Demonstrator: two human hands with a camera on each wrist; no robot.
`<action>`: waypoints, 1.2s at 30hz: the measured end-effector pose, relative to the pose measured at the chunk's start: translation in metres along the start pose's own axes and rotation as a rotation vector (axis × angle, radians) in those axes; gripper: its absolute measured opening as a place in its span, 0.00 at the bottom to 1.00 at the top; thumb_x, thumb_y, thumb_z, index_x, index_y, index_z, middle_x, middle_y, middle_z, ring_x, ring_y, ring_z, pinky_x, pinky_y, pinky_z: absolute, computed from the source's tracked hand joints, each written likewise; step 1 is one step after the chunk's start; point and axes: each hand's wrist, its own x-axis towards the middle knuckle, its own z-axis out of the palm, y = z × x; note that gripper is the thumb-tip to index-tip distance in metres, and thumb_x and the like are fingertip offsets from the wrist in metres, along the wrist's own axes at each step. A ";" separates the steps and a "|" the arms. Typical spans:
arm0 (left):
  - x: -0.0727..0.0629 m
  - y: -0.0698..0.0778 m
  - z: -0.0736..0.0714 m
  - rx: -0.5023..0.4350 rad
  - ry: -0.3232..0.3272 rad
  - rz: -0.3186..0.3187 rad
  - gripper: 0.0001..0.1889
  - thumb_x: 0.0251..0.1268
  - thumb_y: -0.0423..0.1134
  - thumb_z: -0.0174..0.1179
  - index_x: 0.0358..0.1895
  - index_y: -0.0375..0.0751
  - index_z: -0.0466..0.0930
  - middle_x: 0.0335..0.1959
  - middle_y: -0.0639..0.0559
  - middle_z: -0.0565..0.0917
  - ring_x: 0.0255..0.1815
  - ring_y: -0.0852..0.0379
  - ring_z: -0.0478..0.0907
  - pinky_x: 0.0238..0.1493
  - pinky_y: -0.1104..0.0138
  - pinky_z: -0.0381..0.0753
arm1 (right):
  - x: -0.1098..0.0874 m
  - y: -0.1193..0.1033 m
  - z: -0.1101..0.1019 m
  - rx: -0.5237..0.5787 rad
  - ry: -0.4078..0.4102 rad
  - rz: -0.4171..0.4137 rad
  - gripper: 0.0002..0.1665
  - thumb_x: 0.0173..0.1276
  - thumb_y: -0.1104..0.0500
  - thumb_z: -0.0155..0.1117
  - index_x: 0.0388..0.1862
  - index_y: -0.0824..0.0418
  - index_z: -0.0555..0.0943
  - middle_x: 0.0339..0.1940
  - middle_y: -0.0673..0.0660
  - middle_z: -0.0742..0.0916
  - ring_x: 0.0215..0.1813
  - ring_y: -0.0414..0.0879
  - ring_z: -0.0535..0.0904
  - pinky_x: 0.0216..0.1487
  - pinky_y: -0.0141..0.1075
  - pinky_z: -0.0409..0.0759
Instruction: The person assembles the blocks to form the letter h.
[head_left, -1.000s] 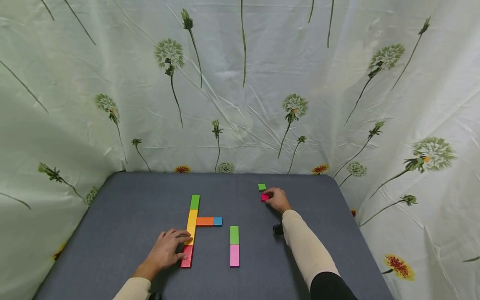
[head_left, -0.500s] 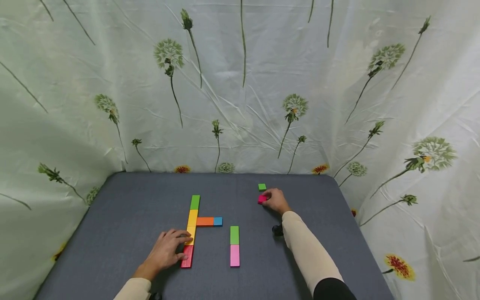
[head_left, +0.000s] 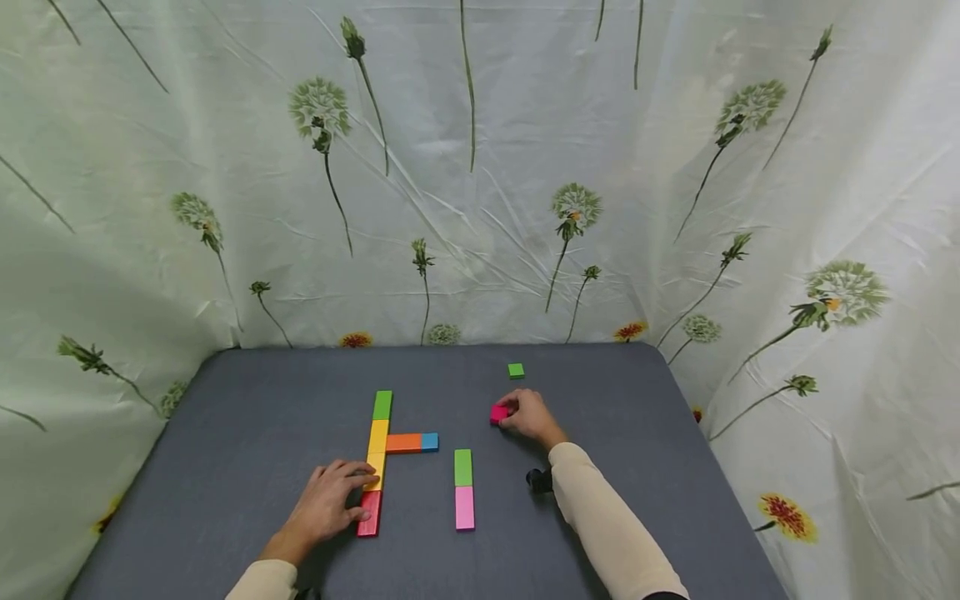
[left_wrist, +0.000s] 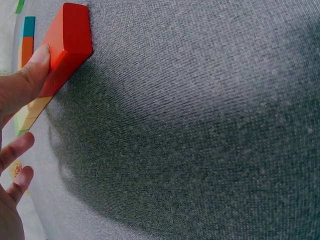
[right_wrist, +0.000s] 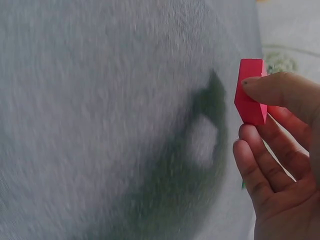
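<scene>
My right hand point(head_left: 531, 417) pinches a small pinkish-red block point(right_wrist: 251, 92) between thumb and fingers. In the right wrist view the block is off the cloth, its shadow apart from it. My left hand point(head_left: 322, 504) rests at the near end of a row of blocks, its thumb on the red block point(head_left: 370, 512) and its fingertips at the yellow block point(head_left: 377, 467). A second yellow block point(head_left: 378, 435) and a green block point(head_left: 383, 404) continue the row away from me. An orange block point(head_left: 403, 443) branches off to the right, with a blue block point(head_left: 430, 442) at its end.
Right of the row, a green block point(head_left: 463, 467) and a pink block point(head_left: 464, 507) lie end to end. A lone green block point(head_left: 516, 371) lies near the far edge of the grey cloth-covered table point(head_left: 247, 433). A flowered curtain point(head_left: 495, 250) hangs behind and at the sides.
My right hand has lifted the pinkish-red block and carried it left and towards me, away from the lone green block. My left hand keeps its place. The head view has shifted slightly.
</scene>
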 end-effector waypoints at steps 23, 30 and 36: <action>-0.001 -0.002 0.000 0.012 -0.005 0.008 0.24 0.41 0.45 0.77 0.46 0.47 0.86 0.51 0.55 0.80 0.54 0.50 0.71 0.52 0.49 0.67 | -0.007 -0.044 0.040 0.045 -0.087 -0.064 0.16 0.49 0.69 0.75 0.40 0.65 0.86 0.32 0.53 0.84 0.33 0.40 0.75 0.33 0.31 0.75; -0.002 -0.003 -0.001 0.009 0.011 0.018 0.23 0.42 0.45 0.77 0.47 0.47 0.86 0.51 0.56 0.79 0.53 0.51 0.71 0.52 0.50 0.67 | -0.006 -0.054 0.054 0.048 -0.108 -0.063 0.14 0.51 0.67 0.75 0.39 0.64 0.86 0.32 0.52 0.84 0.33 0.40 0.74 0.35 0.31 0.74; -0.002 -0.002 -0.002 0.007 0.004 0.021 0.24 0.41 0.45 0.77 0.47 0.47 0.86 0.51 0.55 0.79 0.53 0.51 0.71 0.51 0.51 0.67 | -0.004 -0.056 0.061 0.034 -0.115 -0.065 0.14 0.52 0.68 0.74 0.40 0.63 0.86 0.32 0.51 0.83 0.33 0.38 0.73 0.35 0.30 0.74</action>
